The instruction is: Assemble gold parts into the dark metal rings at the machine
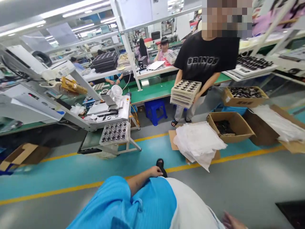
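My left hand [156, 171] hangs in front of my blue shirt [154, 197], above my dark sandal [160, 163]. Its fingers are loosely bent and partly hidden, and nothing shows in them. At the bottom edge, my right hand [232, 221] is blurred and cut off by the frame. Its fingers look stretched out beside my white garment [193, 203], with nothing seen in them. Across the aisle, a co-worker in a black shirt [205, 54] carries a stack of pale trays [184, 95] with both hands.
Left ahead, a tray of round parts [114, 132] rests on a stand beside a machine table [124, 106]. White sheets [197, 140] lie on cardboard near an open carton [233, 135]. A blue stool [156, 113] stands under the green bench [154, 90]. Yellow lines [143, 138] edge the aisle.
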Demonstrator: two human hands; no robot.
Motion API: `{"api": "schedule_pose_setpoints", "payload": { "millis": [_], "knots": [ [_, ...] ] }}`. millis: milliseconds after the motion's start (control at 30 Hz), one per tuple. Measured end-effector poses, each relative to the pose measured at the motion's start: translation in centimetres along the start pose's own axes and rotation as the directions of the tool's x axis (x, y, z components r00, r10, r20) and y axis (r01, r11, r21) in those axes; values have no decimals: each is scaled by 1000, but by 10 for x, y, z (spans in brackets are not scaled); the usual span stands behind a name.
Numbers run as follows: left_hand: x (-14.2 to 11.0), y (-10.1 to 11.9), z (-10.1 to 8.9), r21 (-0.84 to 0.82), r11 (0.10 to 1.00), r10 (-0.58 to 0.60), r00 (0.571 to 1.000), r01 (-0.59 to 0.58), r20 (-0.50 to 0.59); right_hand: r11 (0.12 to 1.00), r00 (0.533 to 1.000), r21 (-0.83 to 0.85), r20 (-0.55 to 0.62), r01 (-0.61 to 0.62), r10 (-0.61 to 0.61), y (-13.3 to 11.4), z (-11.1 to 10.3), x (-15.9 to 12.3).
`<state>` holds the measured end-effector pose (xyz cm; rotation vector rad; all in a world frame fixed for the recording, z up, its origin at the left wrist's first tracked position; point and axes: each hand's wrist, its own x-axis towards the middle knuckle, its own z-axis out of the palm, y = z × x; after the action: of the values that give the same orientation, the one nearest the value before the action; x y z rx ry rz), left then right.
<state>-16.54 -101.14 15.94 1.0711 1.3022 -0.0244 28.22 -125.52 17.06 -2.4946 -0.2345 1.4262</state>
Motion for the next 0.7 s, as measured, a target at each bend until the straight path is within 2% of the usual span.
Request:
{"api": "schedule_pose_setpoints", "payload": {
  "millis": [67,133,200,233,333,433,533,633,700],
  "knots": [
    [15,-9,-26,-37,999,-28,997,25,-74,990,998,128,-9,-54,55,-67,2,25],
    [40,-8,-57,-78,996,-45,989,34,-141,980,1000,198,9,-7,5,-143,10,47],
    [77,10,-93,-112,993,-40,983,19,-182,968,998,247,11,51,-55,-221,21,65],
    [99,25,-112,-126,992,-31,981,6,-193,958,997,278,8,74,-79,-259,28,73],
    [174,96,-168,-169,984,11,977,-48,-214,918,991,376,6,123,-135,-365,49,89],
    [252,187,-220,-239,964,65,973,-119,-223,898,985,413,6,153,-170,-463,68,102],
    [323,275,-263,-333,928,108,975,-169,-192,891,980,412,-27,189,-195,-551,85,120],
    [385,343,-289,-396,905,117,985,-158,-127,885,986,434,-76,165,-147,-619,102,141],
    [422,373,-291,-412,904,91,993,-113,-73,883,988,444,-90,152,-125,-647,114,151]
  ]
}}
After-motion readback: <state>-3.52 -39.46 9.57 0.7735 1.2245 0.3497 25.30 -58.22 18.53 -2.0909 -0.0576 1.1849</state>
